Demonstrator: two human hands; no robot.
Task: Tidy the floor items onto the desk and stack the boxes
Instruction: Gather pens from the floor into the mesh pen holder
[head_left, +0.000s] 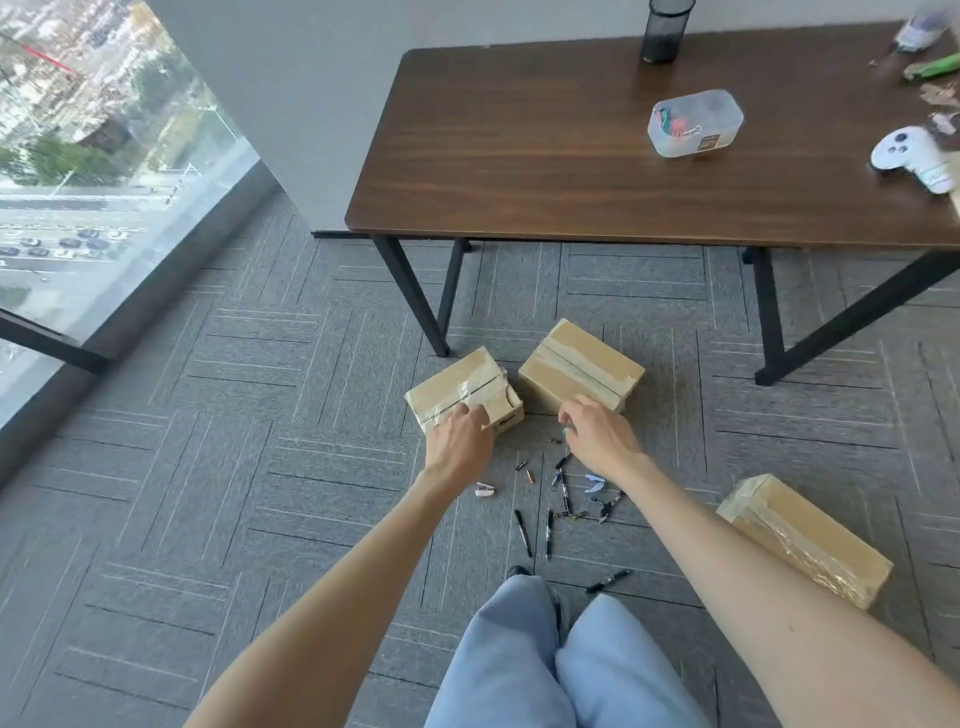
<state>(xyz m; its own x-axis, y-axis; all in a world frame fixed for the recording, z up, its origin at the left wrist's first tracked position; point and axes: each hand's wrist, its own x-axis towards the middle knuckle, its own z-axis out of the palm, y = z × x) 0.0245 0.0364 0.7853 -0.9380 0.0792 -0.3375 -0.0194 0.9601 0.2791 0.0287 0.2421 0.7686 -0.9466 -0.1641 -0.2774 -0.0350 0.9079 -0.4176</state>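
Obs., person only. Left hand (460, 441) and right hand (602, 434) were bare. Left forearm (332, 597) and right forearm (753, 571) were bare too, right down to the lower edge of the view. Trousers (545, 670) were pale blue in a soft, denim-like cloth. They sat loose over both knees, with shallow folds and a dark crease between the legs. A shoe (519, 571) showed only its tip, just ahead of the left knee: dark and rounded, finer detail too small to tell.
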